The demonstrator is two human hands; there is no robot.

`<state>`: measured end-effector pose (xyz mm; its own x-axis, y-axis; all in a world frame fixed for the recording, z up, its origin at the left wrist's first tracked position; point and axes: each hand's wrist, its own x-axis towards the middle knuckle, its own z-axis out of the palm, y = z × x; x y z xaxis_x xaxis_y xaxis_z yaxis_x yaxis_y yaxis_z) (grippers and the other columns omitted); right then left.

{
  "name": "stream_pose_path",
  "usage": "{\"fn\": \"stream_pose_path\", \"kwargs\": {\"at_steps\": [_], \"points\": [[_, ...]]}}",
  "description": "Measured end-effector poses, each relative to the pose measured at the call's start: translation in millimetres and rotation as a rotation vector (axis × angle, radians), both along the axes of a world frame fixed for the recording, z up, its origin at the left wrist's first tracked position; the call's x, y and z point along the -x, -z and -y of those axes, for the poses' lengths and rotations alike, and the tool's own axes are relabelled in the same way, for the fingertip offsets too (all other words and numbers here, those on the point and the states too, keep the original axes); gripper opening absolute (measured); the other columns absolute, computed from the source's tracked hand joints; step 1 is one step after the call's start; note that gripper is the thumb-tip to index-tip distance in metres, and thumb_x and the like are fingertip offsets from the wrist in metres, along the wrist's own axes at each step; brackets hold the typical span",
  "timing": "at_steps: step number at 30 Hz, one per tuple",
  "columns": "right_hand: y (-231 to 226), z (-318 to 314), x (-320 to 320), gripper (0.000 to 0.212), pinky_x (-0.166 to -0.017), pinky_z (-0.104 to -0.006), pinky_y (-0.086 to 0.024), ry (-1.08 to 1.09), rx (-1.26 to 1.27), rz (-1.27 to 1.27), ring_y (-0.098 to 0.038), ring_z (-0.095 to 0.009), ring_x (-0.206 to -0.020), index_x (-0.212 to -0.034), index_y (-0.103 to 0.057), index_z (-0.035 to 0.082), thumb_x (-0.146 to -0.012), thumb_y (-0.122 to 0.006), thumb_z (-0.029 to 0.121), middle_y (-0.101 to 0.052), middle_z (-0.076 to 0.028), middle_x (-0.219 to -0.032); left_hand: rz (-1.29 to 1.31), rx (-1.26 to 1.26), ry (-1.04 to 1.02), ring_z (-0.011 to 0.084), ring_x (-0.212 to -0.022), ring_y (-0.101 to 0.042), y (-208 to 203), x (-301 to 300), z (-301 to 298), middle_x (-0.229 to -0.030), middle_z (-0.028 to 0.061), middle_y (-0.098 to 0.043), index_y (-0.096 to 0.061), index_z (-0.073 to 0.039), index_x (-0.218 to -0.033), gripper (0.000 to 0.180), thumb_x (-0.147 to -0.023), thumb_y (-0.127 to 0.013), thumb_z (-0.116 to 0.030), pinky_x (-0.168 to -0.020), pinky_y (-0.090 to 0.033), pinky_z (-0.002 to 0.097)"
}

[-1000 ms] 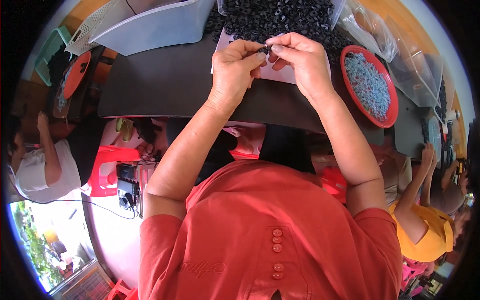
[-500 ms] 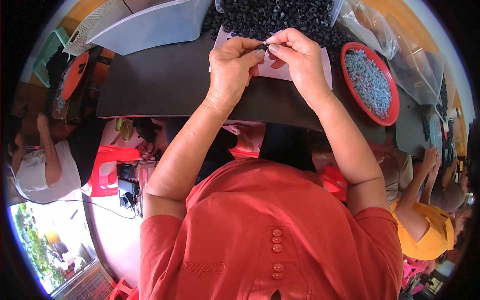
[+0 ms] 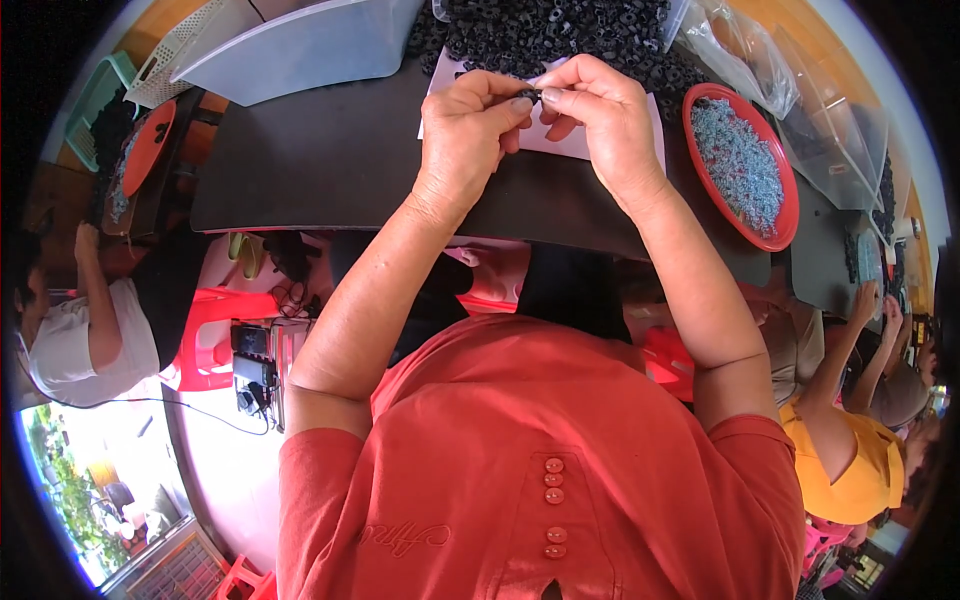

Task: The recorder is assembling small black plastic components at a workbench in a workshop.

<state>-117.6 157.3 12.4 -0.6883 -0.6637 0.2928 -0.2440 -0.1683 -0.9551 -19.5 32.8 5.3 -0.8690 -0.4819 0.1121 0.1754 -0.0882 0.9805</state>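
Note:
Above the white sheet [image 3: 645,135] on the dark table, my two hands meet at their fingertips. My left hand [image 3: 463,125] pinches a small black plastic part [image 3: 529,96] between thumb and forefinger. Close against it, my right hand [image 3: 608,120] is closed in a pinch at the part's right side; whatever it grips is too small and covered to make out. Just beyond my fingers lies a big heap of similar black parts [image 3: 560,35]. To the right of my right hand stands a red round tray [image 3: 793,205] full of small light-blue pieces [image 3: 738,165].
A translucent plastic bin [image 3: 300,60] stands at the back left, and clear bags [image 3: 740,50] lie at the back right beside a clear box [image 3: 830,150]. Co-workers sit on both sides, one in a white shirt [image 3: 95,340], one in a yellow top [image 3: 850,465].
My right hand has shifted slightly right, its fingertips drawn a little apart from the left's. My left hand still pinches the black part. The yellow-topped person's hands have spread apart.

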Motion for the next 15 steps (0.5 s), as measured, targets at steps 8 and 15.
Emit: {"fn": "stream_pose_path", "kwargs": {"at_steps": [8,15], "points": [[-3.5,-0.7,-2.2,0.007,-0.055,-0.0236,-0.051,-0.023,-0.012,-0.004,-0.061,-0.010,-0.069,-0.089,-0.062,0.001,-0.088,-0.057,0.006,-0.063,-0.004,-0.077,0.001,0.018,0.011,0.0061,-0.051,-0.051,-0.2,-0.1,1.3,-0.073,0.0060,-0.063,-0.065,0.005,-0.099,0.013,-0.088,-0.063,-0.002,-0.039,-0.033,0.0168],[3.4,0.9,1.1,0.004,-0.055,-0.0236,-0.050,-0.001,-0.112,-0.088,-0.058,-0.009,-0.065,-0.086,-0.061,0.003,-0.086,-0.058,0.004,-0.063,-0.003,-0.075,0.051,-0.021,0.003,0.0058,-0.050,-0.050,2.0,2.1,2.4,-0.071,0.0053,-0.062,-0.065,0.004,-0.096,0.011,-0.087,-0.063,-0.001,-0.038,-0.033,0.0172]]}}
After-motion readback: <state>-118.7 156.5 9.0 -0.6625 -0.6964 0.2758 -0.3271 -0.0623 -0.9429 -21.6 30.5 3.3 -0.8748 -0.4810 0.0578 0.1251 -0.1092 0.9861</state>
